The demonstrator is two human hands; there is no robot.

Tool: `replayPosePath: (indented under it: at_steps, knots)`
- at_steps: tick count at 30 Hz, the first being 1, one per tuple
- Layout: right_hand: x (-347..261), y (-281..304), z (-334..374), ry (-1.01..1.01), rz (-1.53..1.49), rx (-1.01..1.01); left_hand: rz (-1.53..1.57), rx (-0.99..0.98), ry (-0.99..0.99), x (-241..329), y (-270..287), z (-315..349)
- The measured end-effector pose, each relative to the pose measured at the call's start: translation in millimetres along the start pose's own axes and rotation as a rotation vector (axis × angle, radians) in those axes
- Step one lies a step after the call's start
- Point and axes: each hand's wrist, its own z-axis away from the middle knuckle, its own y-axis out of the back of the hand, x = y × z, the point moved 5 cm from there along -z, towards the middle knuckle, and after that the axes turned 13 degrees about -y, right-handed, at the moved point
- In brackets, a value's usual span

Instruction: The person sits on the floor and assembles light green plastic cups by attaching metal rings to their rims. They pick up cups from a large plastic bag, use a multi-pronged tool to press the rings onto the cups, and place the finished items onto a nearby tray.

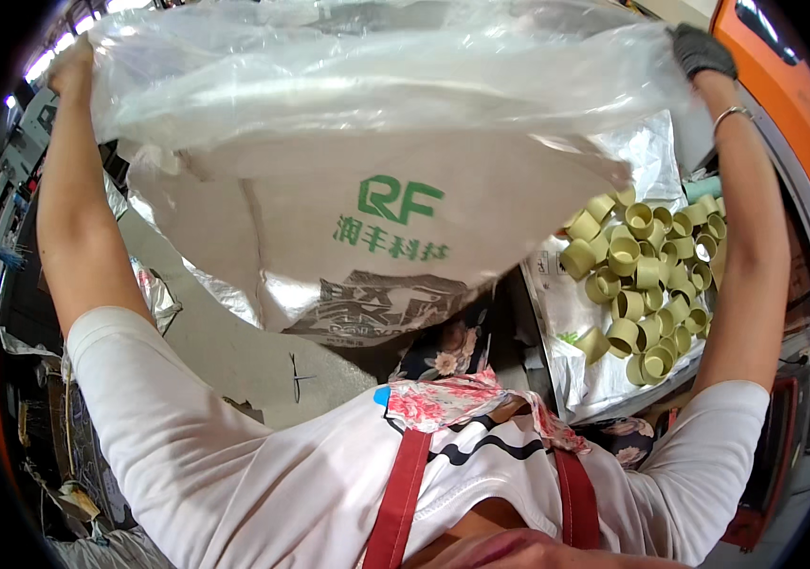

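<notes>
High at the upper left, my left hand (73,66) is closed on one top corner of a large clear plastic bag (376,81). My right hand (705,54), in a dark grey glove, grips the opposite corner at the upper right. Both arms are stretched wide, and the plastic is spread between them. Below the clear plastic hangs a white sack (300,218) with green and dark print; I cannot tell whether the two are joined. Its lower edge falls in front of my body.
To the right, several olive-green plastic cups (646,275) lie heaped on a white sheet (575,379). An orange machine panel (803,104) stands at the far right. A black cable tie or thin strip (297,379) lies on the grey surface at left. Clutter lines the left edge.
</notes>
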Motion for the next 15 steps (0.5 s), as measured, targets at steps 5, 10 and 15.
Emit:
replayPosePath:
  at_steps: [5, 10, 15]
  knots:
    - [-50, 4, 71, 0.210, -0.068, 0.160, -0.168, -0.259, -0.285, 47, 6, 67]
    - [-163, 111, 190, 0.832, -0.671, -0.021, 0.419, -1.157, -0.686, 250, 103, 218]
    - [-201, 7, 324, 0.986, -0.221, -0.483, 0.311, -1.622, -1.563, 235, 161, 445]
